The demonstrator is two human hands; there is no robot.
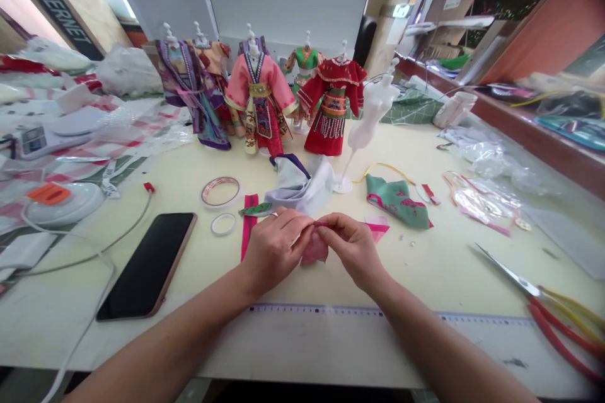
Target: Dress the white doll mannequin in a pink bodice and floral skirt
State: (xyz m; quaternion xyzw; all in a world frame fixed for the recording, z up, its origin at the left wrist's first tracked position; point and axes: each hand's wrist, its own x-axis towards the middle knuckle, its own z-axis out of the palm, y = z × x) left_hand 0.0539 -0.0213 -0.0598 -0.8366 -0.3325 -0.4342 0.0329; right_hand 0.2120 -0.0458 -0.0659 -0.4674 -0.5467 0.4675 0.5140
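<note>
Between my two hands hangs a small pink piece of fabric (315, 250), pinched along its top edge. My left hand (278, 245) is closed on its left side, a ring on one finger. Thumb and fingertips of my right hand (352, 244) pinch the same edge from the right. Behind the hands lie folded white cloth with purple trim (309, 186) and a green printed scrap (258, 209). A magenta strip (248, 227) is left of my left hand, and a pink-and-white scrap (378, 227) sits beyond my right hand.
Doll dresses on stands (259, 94) line the back, beside a bare white mannequin (373, 107). Scissors (524, 286) lie at right, a phone (151, 264) and tape rolls (220, 192) at left. A ruler (321, 310) runs along the front. Green floral fabric (401, 201) lies right.
</note>
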